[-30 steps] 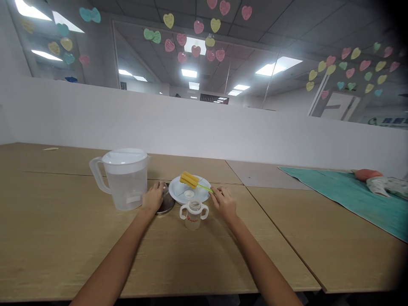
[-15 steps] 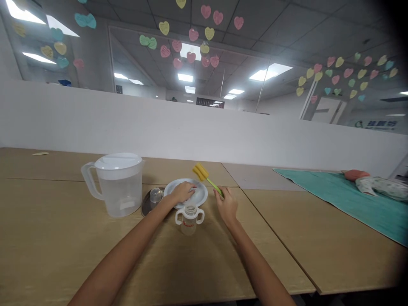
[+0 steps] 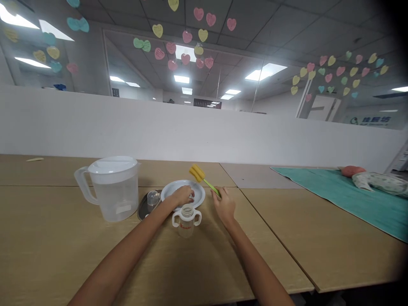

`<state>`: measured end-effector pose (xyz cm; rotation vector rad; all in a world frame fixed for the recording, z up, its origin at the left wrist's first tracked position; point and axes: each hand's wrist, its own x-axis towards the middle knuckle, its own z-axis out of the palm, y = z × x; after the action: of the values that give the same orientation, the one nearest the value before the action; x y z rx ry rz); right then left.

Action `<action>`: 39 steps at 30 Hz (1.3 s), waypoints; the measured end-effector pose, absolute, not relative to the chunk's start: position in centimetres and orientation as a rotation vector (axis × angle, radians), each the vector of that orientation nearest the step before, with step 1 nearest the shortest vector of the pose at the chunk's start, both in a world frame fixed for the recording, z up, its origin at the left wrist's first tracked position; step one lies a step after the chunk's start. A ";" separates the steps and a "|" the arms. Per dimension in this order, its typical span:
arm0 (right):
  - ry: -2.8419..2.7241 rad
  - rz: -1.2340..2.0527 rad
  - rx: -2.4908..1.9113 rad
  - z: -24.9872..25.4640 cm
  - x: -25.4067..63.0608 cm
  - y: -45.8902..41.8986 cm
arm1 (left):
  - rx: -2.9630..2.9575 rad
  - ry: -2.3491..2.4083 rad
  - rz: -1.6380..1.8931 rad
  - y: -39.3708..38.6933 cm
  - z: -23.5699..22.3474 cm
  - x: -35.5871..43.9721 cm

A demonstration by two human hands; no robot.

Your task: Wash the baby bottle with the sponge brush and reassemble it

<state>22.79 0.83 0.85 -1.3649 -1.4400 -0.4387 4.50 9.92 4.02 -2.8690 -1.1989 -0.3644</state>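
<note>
My right hand (image 3: 225, 205) is closed around the green handle of a bottle brush (image 3: 208, 185), whose yellow sponge head points up and to the left. Over the white plate (image 3: 166, 192) is my left hand (image 3: 184, 195), its fingers curled down into it. Something small and pale shows by those fingertips, but I cannot make out what it is. A clear baby bottle (image 3: 186, 228) with two white handles stands upright without a cap, just in front of the plate. Left of the plate, a clear dome-shaped cap (image 3: 153, 198) sits on a dark metal tray (image 3: 142, 210), partly hidden by my left forearm.
A large lidded plastic pitcher (image 3: 114, 191) stands at the left, partly filled with clear liquid. To the right, a green mat (image 3: 314, 182) carries a patterned cloth item (image 3: 379, 185) and a reddish round thing (image 3: 352, 171). Behind the tables runs a low white wall (image 3: 191, 136).
The fingers of my left hand have curled in from a flatter, outstretched pose over the plate. My right hand still holds the brush. The whole view has shifted slightly.
</note>
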 end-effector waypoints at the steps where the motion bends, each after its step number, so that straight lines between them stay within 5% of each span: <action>1: -1.437 -0.445 -1.361 0.9 22.8 0.8 | -2.849 -1.191 -0.391 9.4 4.6 4.2; 10: -1.513 -0.495 -1.198 1.2 21.3 -0.5 | -2.536 -1.363 -1.425 3.4 4.3 -2.2; 20: -1.640 -0.780 -1.171 0.5 20.8 -0.5 | -2.483 -1.311 -1.600 2.0 3.0 -2.3; 32: -1.781 -0.701 -0.911 0.8 20.6 -1.6 | -2.256 -1.451 -1.816 2.5 2.8 -2.7; 39: -1.568 -0.659 -1.200 0.7 21.1 -0.9 | -2.405 -1.384 -1.729 1.8 2.9 -2.4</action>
<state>21.11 -0.86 0.67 -1.2000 -1.5678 -0.6591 -2.37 1.82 2.92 -2.4055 -1.3839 -1.7292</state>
